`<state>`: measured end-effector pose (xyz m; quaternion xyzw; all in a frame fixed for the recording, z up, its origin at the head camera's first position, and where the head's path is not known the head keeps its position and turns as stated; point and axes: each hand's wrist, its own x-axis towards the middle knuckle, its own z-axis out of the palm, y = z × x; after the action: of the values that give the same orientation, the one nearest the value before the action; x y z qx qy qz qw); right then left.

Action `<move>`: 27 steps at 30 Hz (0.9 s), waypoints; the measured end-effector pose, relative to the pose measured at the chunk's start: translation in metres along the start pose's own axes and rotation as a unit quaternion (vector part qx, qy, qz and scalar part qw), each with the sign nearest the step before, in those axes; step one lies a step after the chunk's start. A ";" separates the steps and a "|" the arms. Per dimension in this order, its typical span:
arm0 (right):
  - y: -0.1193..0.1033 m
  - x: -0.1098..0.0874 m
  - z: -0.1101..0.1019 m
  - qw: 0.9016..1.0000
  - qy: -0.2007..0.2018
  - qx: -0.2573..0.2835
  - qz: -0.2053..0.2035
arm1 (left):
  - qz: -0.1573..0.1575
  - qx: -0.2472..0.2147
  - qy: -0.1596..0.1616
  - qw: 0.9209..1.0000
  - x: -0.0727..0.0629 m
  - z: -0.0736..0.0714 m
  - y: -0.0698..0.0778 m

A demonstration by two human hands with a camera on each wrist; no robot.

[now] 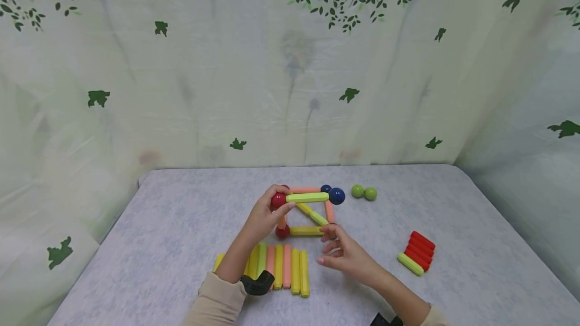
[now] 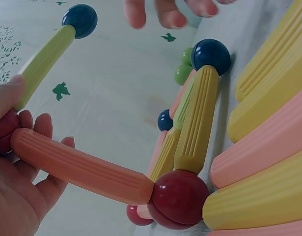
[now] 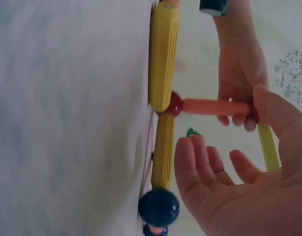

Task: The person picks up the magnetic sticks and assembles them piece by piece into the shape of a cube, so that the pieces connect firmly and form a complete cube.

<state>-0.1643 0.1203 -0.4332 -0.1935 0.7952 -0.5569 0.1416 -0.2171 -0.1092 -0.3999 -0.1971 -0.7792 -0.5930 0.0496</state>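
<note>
My left hand (image 1: 266,214) pinches a red ball (image 1: 278,200) at the top of an upright orange stick (image 2: 82,164). From that ball a light green stick (image 1: 308,197) reaches rightward, with a blue ball (image 1: 337,196) at its far end. The orange stick's foot meets another red ball (image 2: 180,196), the front left corner of a flat frame of sticks and balls. A yellow stick (image 2: 197,120) forms the frame's front side, ending at a blue ball (image 3: 159,207). Beside that corner, my right hand (image 1: 346,255) holds nothing, its fingers loosely bent.
A row of yellow, orange and green sticks (image 1: 287,265) lies in front of the frame, partly behind the left forearm. Two green balls (image 1: 357,191) sit at the back right. Farther right are several red sticks (image 1: 420,249) beside a short light green stick (image 1: 410,264).
</note>
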 end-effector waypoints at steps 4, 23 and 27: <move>0.008 0.004 0.014 0.999 -0.045 -0.013 0.012 | 0.003 0.000 -0.002 1.000 0.000 -0.001 -0.002; 0.003 0.005 0.039 0.968 -0.036 -0.236 0.073 | 0.002 -0.002 -0.010 1.000 -0.006 -0.003 0.026; 0.001 0.009 0.025 0.985 0.005 -0.170 0.040 | 0.004 -0.001 -0.013 1.000 -0.007 -0.003 0.029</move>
<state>-0.1612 0.0961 -0.4428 -0.1803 0.8861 -0.4083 0.1248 -0.2009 -0.1072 -0.3751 -0.2078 -0.7784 -0.5909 0.0418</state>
